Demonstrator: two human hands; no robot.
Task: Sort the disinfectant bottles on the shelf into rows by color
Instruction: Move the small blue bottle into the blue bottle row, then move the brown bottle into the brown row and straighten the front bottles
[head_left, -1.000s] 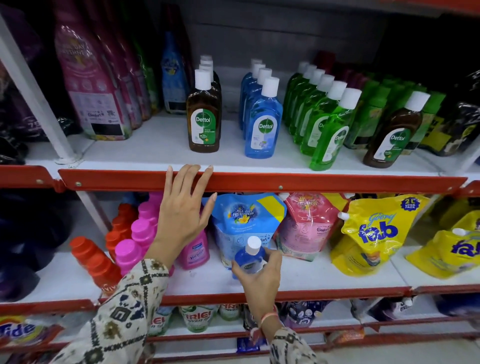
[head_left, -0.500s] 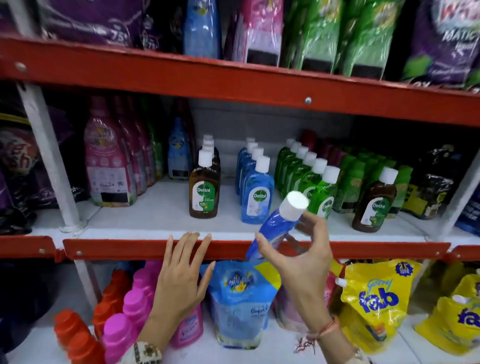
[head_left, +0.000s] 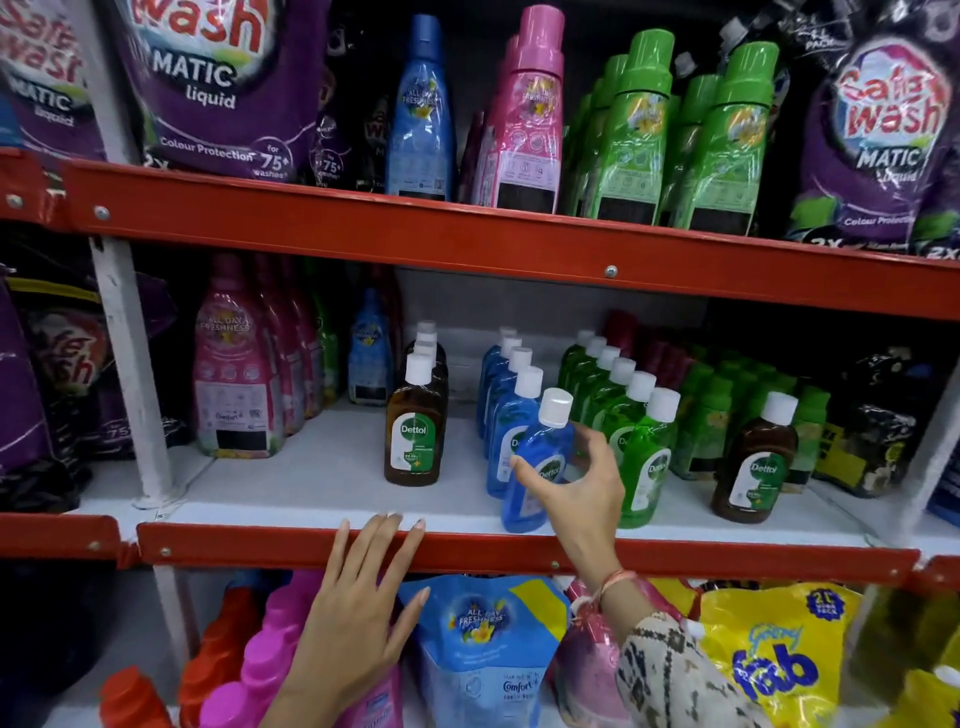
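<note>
On the middle shelf stand three rows of white-capped disinfectant bottles: a brown row, a blue row and a green row. A lone brown bottle stands to the right of the green row. My right hand grips a blue bottle, slightly tilted, at the front of the blue row with its base at the shelf's front edge. My left hand rests flat with spread fingers on the red shelf rail, holding nothing.
Pink softener bottles stand left of the brown row, dark green bottles behind the lone brown one. A white upright post rises at the left. Pouches and bottles fill the shelves above and below.
My right hand has carried the blue bottle up from the lower shelf to the front of the blue row. The view has tilted upward. My left hand stays on the rail.
</note>
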